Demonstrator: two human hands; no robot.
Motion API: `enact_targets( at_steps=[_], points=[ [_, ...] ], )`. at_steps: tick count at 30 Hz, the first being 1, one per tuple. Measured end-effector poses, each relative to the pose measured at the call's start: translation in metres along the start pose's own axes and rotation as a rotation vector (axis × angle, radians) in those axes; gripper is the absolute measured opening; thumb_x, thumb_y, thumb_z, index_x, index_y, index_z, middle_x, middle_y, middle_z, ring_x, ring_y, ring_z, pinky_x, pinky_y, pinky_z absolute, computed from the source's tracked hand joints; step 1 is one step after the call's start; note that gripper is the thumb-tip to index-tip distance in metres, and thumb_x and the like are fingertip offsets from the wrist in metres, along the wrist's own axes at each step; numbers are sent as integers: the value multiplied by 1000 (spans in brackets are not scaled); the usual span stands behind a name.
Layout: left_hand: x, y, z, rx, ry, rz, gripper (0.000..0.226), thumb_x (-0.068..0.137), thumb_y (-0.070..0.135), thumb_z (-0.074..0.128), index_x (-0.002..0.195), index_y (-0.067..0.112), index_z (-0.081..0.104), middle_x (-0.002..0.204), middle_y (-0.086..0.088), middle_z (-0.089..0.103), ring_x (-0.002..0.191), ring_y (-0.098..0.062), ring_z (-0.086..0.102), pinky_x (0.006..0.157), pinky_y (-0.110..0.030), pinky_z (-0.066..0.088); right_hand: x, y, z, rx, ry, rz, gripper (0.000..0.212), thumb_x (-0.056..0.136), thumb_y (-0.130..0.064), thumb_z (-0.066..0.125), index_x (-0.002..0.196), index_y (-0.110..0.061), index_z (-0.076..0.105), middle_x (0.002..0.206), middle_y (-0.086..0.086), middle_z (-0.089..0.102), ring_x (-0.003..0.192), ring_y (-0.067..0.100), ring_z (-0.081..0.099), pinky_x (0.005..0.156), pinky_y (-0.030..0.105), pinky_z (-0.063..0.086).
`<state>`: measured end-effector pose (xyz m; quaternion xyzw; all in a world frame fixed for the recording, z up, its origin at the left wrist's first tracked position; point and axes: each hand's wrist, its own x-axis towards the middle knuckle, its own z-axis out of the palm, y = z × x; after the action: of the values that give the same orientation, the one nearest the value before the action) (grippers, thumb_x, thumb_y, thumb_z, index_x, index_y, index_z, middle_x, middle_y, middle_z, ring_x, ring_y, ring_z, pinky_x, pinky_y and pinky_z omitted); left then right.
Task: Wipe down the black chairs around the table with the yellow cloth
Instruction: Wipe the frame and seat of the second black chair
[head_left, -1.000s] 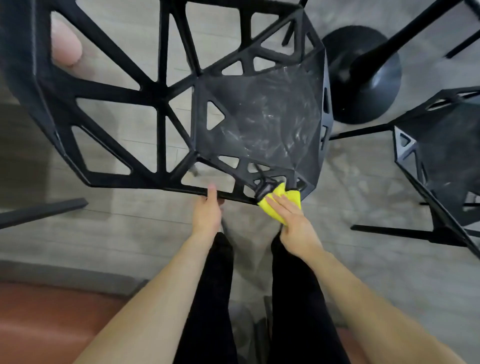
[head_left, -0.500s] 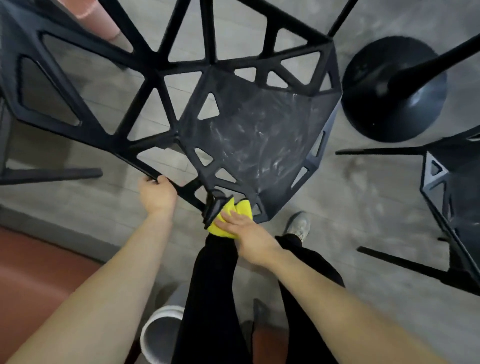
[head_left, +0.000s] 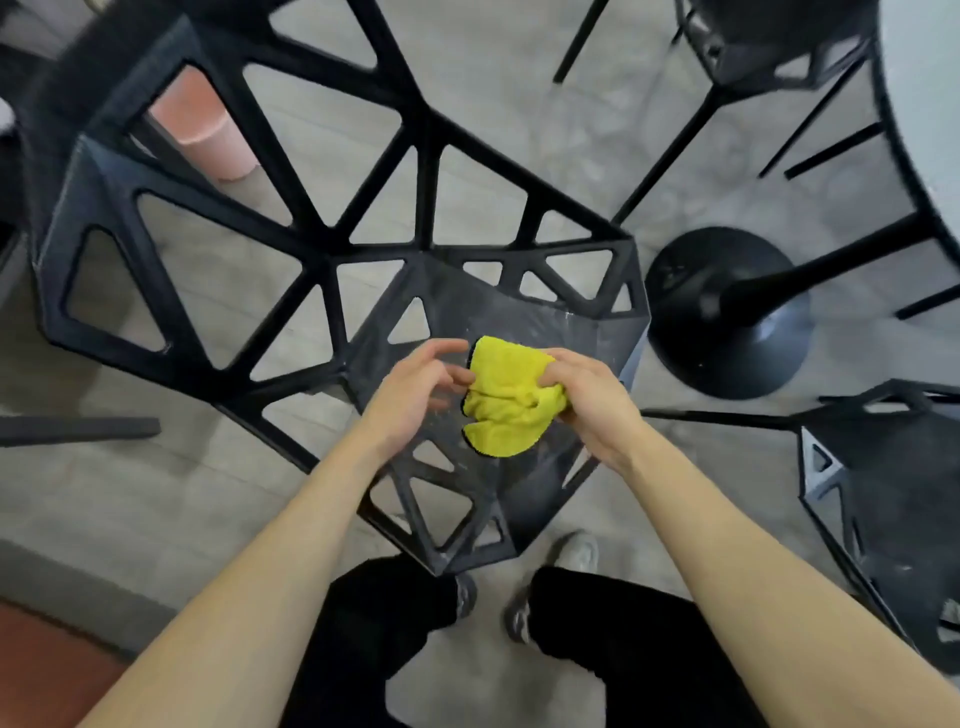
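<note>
The yellow cloth (head_left: 506, 397) is shown lifted clear of the chair frame and held between both hands above the seat of the black lattice chair (head_left: 519, 312); half a second earlier it was pressed by the right hand against the chair's near lower corner while the left hand gripped a frame bar. The frame has since been released by the left hand (head_left: 415, 387), which has been brought across to the cloth. This change is read as a pause in wiping, most probably taken to refold or regather the cloth so that a fresh face is presented, rather than as completion of the chair. The cloth is seen bunched, its right side enclosed by the curled fingers of the right hand (head_left: 584, 397), its left edge pinched by the left fingertips, the remaining left fingers being spread loosely. Relative to this two-handed grip, the pale-smeared seat panel lies directly beneath and beyond the cloth, apparently not touched by it; the open triangular backrest extends away to the left of the grip. A second black chair (head_left: 878, 467) stands well to the right of the right hand, and the table's round pedestal base (head_left: 727, 312) lies beyond it. Further wiping is judged to remain.
</note>
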<state>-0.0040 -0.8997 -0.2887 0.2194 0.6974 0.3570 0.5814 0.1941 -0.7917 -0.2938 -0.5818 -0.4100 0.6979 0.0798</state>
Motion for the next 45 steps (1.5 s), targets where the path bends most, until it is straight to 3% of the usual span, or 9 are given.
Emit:
enact_targets(
  at_steps=[5,9,12,15,21,31,35,40,45],
  points=[
    [60,24,3,493,33,490,64,76,46,72,139,42,62,140,14,54,137,-7,50,115,-29,40,57,-59,-8,23,79,-118,42,64,-38,74,99,-15,75,93,7,63,88,26,59,72,37,48],
    [109,32,19,546,143,712,66,77,52,88,137,38,64,133,13,54,127,-9,57,110,-36,49,90,-87,-18,56,-269,-208,38,95,-50,68,106,-15,77,96,8,74,91,23,73,78,33,58],
    [146,32,21,516,251,805,58,82,50,85,133,28,70,130,10,59,122,-7,61,106,-34,52,117,-92,-18,-23,-438,-384,6,89,-21,77,92,-18,79,101,14,74,98,29,71,88,41,57],
    [173,30,15,463,306,804,60,80,63,77,129,29,74,130,16,65,121,-2,63,103,-25,51,148,-92,-17,-138,-444,-502,30,75,5,81,100,-9,76,112,26,72,108,44,70,100,53,54],
    [208,42,-16,245,319,794,7,99,31,72,106,29,73,102,9,80,101,-9,75,93,-35,58,160,-118,-13,-637,-18,-613,53,76,1,81,125,-15,67,101,3,77,93,17,73,86,30,62],
    [148,196,-39,451,753,1230,28,82,30,87,102,30,68,96,6,76,89,-10,73,83,-27,61,123,-255,-26,-804,340,-1368,61,77,1,52,129,-28,67,112,5,71,102,30,65,82,43,57],
    [161,146,-30,884,592,868,45,83,6,81,125,18,70,119,-4,74,112,-23,70,101,-35,56,196,-207,-22,-903,213,-1275,56,83,6,51,128,-26,59,111,10,62,103,35,60,71,33,36],
    [197,61,-70,880,1076,562,55,103,44,60,151,18,50,141,-10,54,131,-38,55,111,-54,44,235,-140,-15,-940,27,-1136,43,79,-31,55,122,-28,55,90,-1,57,91,31,55,66,33,37],
    [225,67,-78,902,1090,372,48,109,66,31,113,24,54,99,-8,69,105,-39,67,83,-46,41,244,-165,6,-869,189,-1131,62,93,-79,54,110,-20,58,108,3,69,103,29,62,89,45,49]
  ],
)
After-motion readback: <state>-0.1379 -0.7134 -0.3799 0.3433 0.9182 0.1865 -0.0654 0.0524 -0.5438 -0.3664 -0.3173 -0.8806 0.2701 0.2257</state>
